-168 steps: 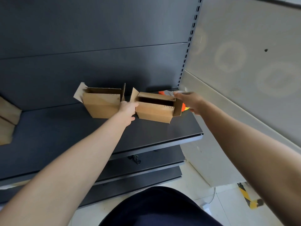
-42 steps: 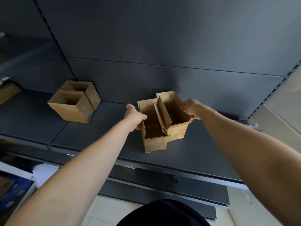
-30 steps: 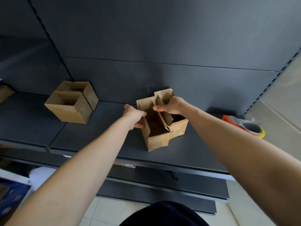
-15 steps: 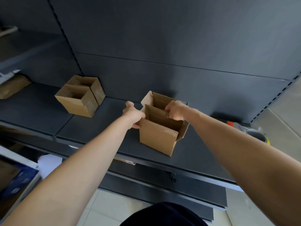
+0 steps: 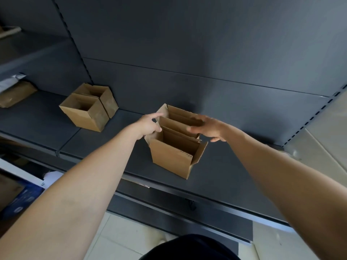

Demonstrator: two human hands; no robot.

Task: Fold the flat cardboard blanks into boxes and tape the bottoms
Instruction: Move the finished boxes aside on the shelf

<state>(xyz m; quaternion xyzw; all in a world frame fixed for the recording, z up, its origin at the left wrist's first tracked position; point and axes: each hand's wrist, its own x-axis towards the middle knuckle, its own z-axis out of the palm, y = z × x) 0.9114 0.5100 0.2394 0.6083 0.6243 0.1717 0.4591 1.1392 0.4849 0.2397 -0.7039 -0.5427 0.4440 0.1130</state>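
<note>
Two folded boxes are seen standing open-topped on the dark shelf (image 5: 221, 177), the rear box (image 5: 180, 114) just behind and touching the front box (image 5: 171, 155). The left hand (image 5: 148, 124) is held at the left flaps of the pair, with fingers loosely curled; whether the cardboard is really pinched cannot be told. The right hand (image 5: 208, 128) is spread open over the rear box, and it is blurred, so contact cannot be confirmed. The step in hand seems to be the setting down and aligning of finished boxes. Another pair of boxes (image 5: 88, 107) is placed well apart to the left. For the next move, a new flat blank must probably be taken; none is clearly visible here.
</note>
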